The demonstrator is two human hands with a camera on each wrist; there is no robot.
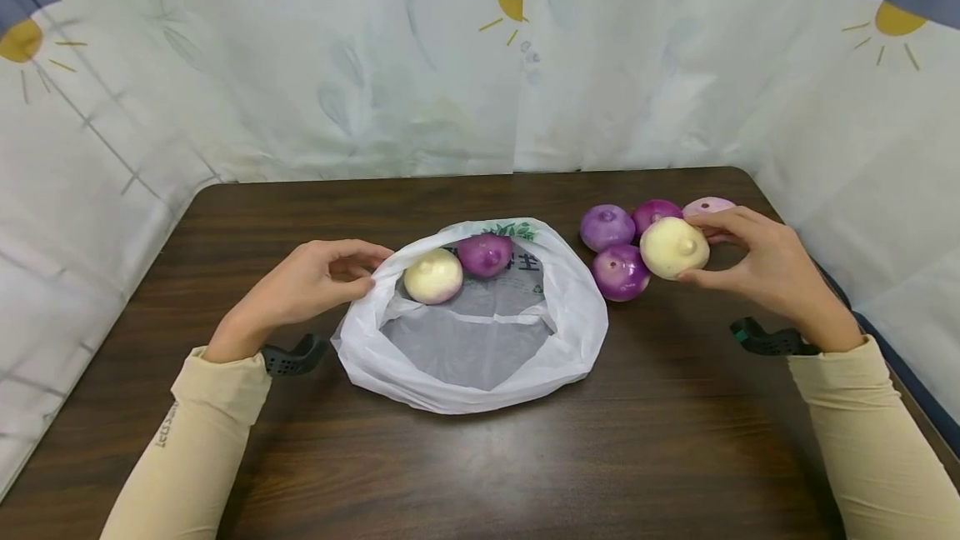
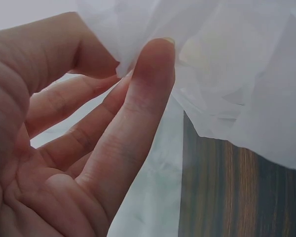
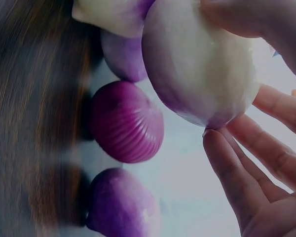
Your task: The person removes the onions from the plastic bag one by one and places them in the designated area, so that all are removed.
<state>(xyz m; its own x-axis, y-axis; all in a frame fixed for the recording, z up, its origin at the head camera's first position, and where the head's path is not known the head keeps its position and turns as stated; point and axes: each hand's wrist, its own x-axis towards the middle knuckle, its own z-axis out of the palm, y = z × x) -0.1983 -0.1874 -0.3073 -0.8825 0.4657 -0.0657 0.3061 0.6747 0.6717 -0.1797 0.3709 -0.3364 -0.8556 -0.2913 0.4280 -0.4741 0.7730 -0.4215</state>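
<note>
My left hand [image 1: 322,277] pinches the left rim of a white plastic bag [image 1: 573,307] between thumb and fingers; the left wrist view shows the thin film [image 2: 138,29] at the fingertips. The bag's mouth gapes upward. Inside it lie a pale onion [image 1: 433,277] and a purple onion [image 1: 485,255]. On the right, my right hand [image 1: 765,261] holds another pale onion [image 1: 674,248] by thumb and fingertips. In the right wrist view this onion [image 3: 197,64] has a faint purple tint and appears above the tabletop.
Beside the held onion, several purple onions [image 1: 607,227] form a cluster at the back right, with a pinkish one [image 1: 708,205] partly behind the right hand. Everything stands on a dark wooden table [image 1: 480,473]. A printed white curtain [image 1: 300,65] surrounds the back and sides.
</note>
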